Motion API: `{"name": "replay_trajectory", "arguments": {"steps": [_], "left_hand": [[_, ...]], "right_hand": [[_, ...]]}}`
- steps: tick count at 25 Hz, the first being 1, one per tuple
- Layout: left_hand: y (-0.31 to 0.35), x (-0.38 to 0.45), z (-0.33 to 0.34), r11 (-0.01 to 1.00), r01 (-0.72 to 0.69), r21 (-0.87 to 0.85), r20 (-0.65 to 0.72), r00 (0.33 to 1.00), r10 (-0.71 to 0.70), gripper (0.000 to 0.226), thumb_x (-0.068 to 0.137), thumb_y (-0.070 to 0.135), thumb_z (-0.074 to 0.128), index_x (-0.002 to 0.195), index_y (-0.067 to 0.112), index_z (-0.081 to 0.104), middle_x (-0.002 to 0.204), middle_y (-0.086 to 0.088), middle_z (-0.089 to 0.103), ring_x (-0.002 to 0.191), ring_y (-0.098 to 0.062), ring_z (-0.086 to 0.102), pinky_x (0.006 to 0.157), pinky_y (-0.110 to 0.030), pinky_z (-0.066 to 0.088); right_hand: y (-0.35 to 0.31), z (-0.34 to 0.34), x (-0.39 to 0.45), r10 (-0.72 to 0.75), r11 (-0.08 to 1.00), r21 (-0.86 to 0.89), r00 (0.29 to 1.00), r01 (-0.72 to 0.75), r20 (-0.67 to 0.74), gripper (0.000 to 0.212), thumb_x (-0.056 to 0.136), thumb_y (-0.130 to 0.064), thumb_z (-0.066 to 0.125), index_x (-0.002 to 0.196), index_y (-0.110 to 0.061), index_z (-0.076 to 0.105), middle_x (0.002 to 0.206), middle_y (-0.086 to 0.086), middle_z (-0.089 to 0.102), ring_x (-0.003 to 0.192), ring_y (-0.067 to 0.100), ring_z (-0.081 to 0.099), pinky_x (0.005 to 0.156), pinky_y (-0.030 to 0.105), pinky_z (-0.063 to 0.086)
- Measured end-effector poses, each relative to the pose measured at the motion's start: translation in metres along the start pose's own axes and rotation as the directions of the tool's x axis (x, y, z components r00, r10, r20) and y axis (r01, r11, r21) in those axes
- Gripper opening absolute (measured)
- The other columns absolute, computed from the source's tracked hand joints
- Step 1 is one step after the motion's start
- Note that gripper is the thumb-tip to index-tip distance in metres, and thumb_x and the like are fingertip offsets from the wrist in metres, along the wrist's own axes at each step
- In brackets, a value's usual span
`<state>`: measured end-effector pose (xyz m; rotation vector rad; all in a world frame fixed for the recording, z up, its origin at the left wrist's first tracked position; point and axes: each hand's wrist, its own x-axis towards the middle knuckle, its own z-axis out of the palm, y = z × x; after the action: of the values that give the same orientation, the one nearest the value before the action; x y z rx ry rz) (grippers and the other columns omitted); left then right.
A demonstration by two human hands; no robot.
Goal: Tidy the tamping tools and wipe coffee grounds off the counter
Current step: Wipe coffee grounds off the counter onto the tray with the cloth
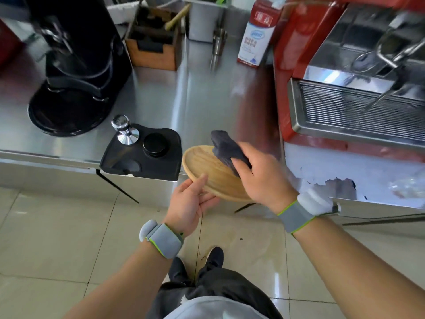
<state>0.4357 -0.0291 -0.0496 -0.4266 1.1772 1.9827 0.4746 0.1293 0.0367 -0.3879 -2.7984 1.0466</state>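
Observation:
My left hand [192,199] grips the near rim of a round wooden tray [207,168], held tilted at the steel counter's front edge. My right hand [259,173] is shut on a dark grey cloth [226,147] that presses on the tray's far right side. Left of the tray lies a black tamping mat [171,162] at the counter edge. On it stand a shiny metal tamper [124,131] and a black round distributor [154,144]. The steel counter [202,97] stretches behind them.
A black grinder [78,65] stands at the back left. Behind the mat are a wooden knock box [154,42], a metal cup [218,42] and a milk carton [255,35]. The red espresso machine [345,77] with its drip tray fills the right. Tiled floor lies below.

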Motion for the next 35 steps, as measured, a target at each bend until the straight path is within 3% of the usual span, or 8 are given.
{"name": "replay_trajectory", "arguments": {"steps": [6,9,14,18,20,22,28,35], "left_hand": [[0.014,0.015,0.035,0.995,-0.092,0.029,-0.046,0.995,0.093,0.024,0.097,0.021,0.052,0.093,0.004,0.068,0.077,-0.014,0.073,0.062,-0.022,0.069,0.057,-0.031,0.058],[0.019,0.024,0.040,0.994,-0.099,0.054,-0.077,0.992,0.103,0.025,0.096,0.022,0.053,0.096,0.002,0.067,0.082,-0.020,0.069,0.067,-0.027,0.067,0.060,-0.033,0.056],[0.034,0.036,0.040,0.992,-0.123,-0.025,-0.083,0.989,0.121,0.023,0.097,0.024,0.051,0.102,0.007,0.066,0.084,-0.014,0.078,0.076,-0.025,0.077,0.061,-0.030,0.060],[0.046,0.045,0.042,0.981,-0.170,-0.093,-0.119,0.980,0.158,0.022,0.096,0.023,0.054,0.098,0.010,0.071,0.091,-0.014,0.079,0.083,-0.027,0.077,0.064,-0.031,0.061],[0.053,0.047,0.042,0.976,-0.190,-0.104,-0.139,0.975,0.174,0.022,0.096,0.021,0.054,0.095,0.010,0.073,0.091,-0.014,0.079,0.083,-0.027,0.077,0.064,-0.031,0.061],[0.056,0.047,0.040,0.978,-0.189,-0.088,-0.154,0.973,0.175,0.020,0.096,0.020,0.053,0.099,0.009,0.070,0.090,-0.013,0.079,0.082,-0.025,0.077,0.064,-0.030,0.061],[0.100,0.037,-0.002,0.956,-0.279,-0.093,-0.243,0.937,0.250,0.019,0.095,0.027,0.058,0.104,0.016,0.070,0.095,-0.004,0.079,0.085,-0.019,0.076,0.070,-0.029,0.062],[0.187,0.038,-0.098,0.932,-0.332,0.144,-0.364,0.858,0.362,0.009,0.091,0.017,0.058,0.097,0.013,0.062,0.084,-0.004,0.067,0.066,-0.014,0.069,0.058,-0.026,0.059]], "right_hand": [[0.004,0.016,-0.007,-0.075,0.917,-0.376,0.982,0.136,0.173,0.044,0.093,-0.033,0.045,0.133,-0.016,0.047,0.137,0.005,0.056,0.128,0.026,0.047,0.106,0.035,0.032],[0.009,0.008,0.000,-0.027,0.959,-0.263,0.954,0.109,0.297,0.066,0.088,-0.054,0.038,0.144,-0.019,0.034,0.153,0.000,0.037,0.142,0.018,0.029,0.119,0.034,0.017],[0.042,-0.027,0.025,0.150,0.981,0.149,0.968,-0.121,-0.200,0.039,0.090,-0.034,0.049,0.125,-0.023,0.058,0.129,-0.003,0.062,0.120,0.009,0.053,0.104,0.022,0.037],[0.069,-0.023,0.050,0.523,0.722,0.520,0.852,-0.457,0.023,0.027,0.092,-0.021,0.053,0.118,-0.020,0.061,0.121,0.010,0.066,0.107,0.024,0.063,0.094,0.043,0.052],[0.068,-0.018,0.059,0.554,0.453,0.747,0.810,-0.487,0.192,0.019,0.094,-0.015,0.051,0.104,-0.022,0.065,0.108,0.014,0.068,0.086,0.025,0.066,0.069,0.038,0.059],[0.065,-0.015,0.065,0.548,0.358,0.812,0.808,-0.461,0.217,0.018,0.093,-0.011,0.051,0.095,-0.021,0.066,0.096,0.011,0.068,0.074,0.022,0.065,0.054,0.030,0.055],[0.032,0.011,0.084,0.478,0.369,0.818,0.845,-0.441,0.240,0.019,0.092,-0.008,0.051,0.094,-0.019,0.067,0.087,0.006,0.067,0.071,0.020,0.063,0.058,0.030,0.054],[-0.050,0.088,0.129,0.445,0.412,0.814,0.870,-0.410,0.213,0.018,0.092,-0.009,0.053,0.101,-0.017,0.066,0.077,0.001,0.071,0.057,0.012,0.067,0.048,0.026,0.053]]}}
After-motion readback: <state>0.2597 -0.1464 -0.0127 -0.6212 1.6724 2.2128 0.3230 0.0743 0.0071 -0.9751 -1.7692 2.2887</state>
